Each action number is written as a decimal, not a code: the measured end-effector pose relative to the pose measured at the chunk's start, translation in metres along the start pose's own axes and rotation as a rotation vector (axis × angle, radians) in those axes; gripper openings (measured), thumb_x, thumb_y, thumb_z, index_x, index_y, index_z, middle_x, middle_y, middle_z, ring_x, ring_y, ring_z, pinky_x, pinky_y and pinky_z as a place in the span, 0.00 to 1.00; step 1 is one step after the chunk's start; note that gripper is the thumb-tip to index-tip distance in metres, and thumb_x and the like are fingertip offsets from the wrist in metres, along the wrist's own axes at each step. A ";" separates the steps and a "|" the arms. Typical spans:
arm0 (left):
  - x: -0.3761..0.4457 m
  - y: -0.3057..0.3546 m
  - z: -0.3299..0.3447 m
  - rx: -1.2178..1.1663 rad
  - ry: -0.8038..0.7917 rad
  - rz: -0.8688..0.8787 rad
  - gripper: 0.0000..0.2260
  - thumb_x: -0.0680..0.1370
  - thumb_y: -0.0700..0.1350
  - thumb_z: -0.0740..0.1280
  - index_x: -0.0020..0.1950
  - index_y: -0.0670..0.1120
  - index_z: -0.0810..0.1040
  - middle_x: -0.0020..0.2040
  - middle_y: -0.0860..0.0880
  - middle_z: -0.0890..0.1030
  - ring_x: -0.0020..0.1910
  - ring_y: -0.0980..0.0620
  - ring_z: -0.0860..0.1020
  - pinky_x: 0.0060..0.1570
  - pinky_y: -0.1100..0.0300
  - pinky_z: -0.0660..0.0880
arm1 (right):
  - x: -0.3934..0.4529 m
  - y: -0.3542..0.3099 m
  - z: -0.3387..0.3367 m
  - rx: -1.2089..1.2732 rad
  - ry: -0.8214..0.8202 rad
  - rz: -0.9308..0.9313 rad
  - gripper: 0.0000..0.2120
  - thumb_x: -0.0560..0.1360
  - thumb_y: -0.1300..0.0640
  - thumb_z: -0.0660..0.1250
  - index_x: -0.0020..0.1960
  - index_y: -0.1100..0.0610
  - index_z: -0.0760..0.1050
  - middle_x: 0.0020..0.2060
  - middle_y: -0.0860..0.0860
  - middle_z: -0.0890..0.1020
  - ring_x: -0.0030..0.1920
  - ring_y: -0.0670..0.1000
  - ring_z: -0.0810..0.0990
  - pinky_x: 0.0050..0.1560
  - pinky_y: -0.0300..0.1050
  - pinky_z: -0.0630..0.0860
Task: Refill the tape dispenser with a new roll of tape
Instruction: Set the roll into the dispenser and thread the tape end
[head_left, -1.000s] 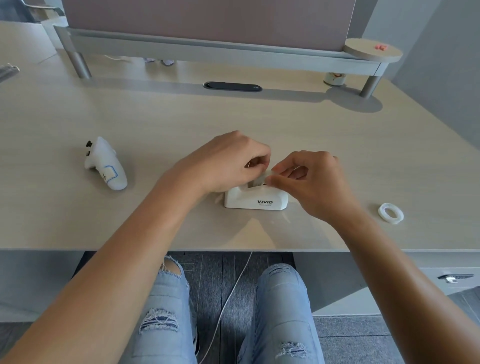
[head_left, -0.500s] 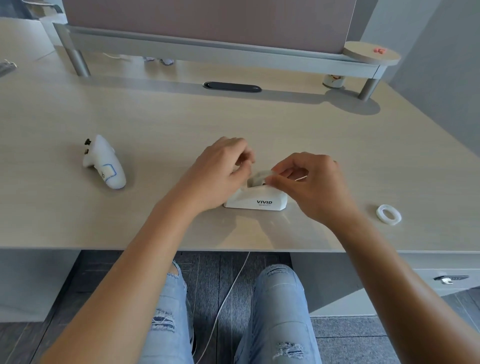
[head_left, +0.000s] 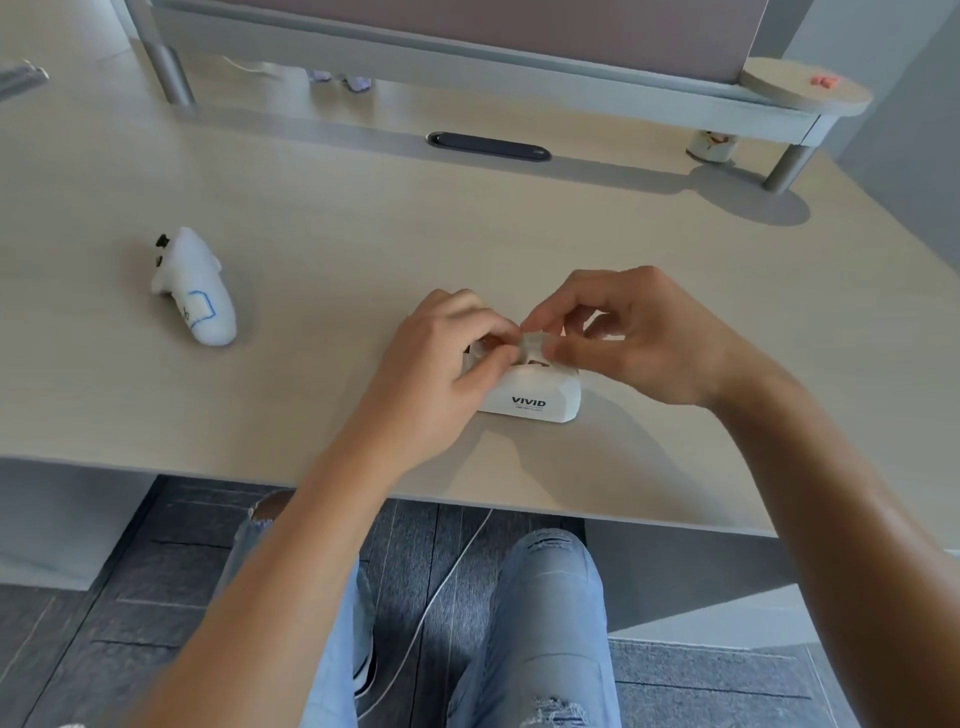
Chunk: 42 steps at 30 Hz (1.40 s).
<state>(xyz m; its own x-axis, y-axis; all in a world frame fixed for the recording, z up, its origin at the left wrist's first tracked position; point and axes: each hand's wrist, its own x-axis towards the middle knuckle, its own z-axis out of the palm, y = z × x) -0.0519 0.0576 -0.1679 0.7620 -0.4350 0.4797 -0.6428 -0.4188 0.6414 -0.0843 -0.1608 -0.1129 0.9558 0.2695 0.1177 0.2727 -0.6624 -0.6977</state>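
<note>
At frame centre you had both hands on the tape dispenser (head_left: 535, 397): left hand (head_left: 441, 369) steadying it, right hand (head_left: 639, 338) pinching the tape roll (head_left: 534, 347) above its cradle. Seating step; next likely pressing it in squarely.

White controller (head_left: 195, 291) with a blue-outlined label lies on the desk (head_left: 363, 234) around 9 o'clock. Dark grommet (head_left: 488, 146) sits at 12, under a grey shelf (head_left: 467, 57). Small jar (head_left: 710, 145) tucked beneath the shelf at 2, with a round wooden pad (head_left: 795, 91) on top holding something orange. White cable (head_left: 441, 587) runs across the floor at 6.
</note>
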 end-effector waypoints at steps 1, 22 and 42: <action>-0.001 0.001 0.002 0.003 0.015 -0.003 0.03 0.78 0.41 0.72 0.48 0.47 0.86 0.45 0.51 0.82 0.48 0.52 0.76 0.47 0.68 0.67 | 0.003 0.002 -0.003 0.009 -0.029 -0.003 0.06 0.77 0.60 0.76 0.53 0.53 0.86 0.46 0.48 0.87 0.43 0.53 0.83 0.51 0.57 0.83; -0.007 -0.003 0.011 -0.008 0.098 -0.019 0.04 0.78 0.41 0.72 0.51 0.44 0.86 0.46 0.50 0.83 0.50 0.49 0.79 0.50 0.59 0.73 | 0.026 0.009 -0.017 0.071 -0.200 -0.091 0.06 0.74 0.65 0.77 0.47 0.55 0.85 0.41 0.52 0.87 0.38 0.58 0.84 0.46 0.58 0.83; -0.008 -0.003 0.012 -0.019 0.113 0.002 0.05 0.79 0.41 0.71 0.51 0.42 0.85 0.45 0.50 0.83 0.48 0.48 0.78 0.50 0.56 0.74 | 0.017 0.019 -0.016 0.129 -0.136 -0.153 0.07 0.74 0.64 0.78 0.52 0.59 0.87 0.44 0.56 0.87 0.41 0.59 0.85 0.50 0.59 0.84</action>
<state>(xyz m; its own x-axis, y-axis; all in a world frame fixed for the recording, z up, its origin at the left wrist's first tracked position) -0.0569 0.0525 -0.1810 0.7651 -0.3425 0.5452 -0.6439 -0.4020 0.6510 -0.0607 -0.1796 -0.1124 0.8784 0.4575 0.1385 0.3884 -0.5141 -0.7648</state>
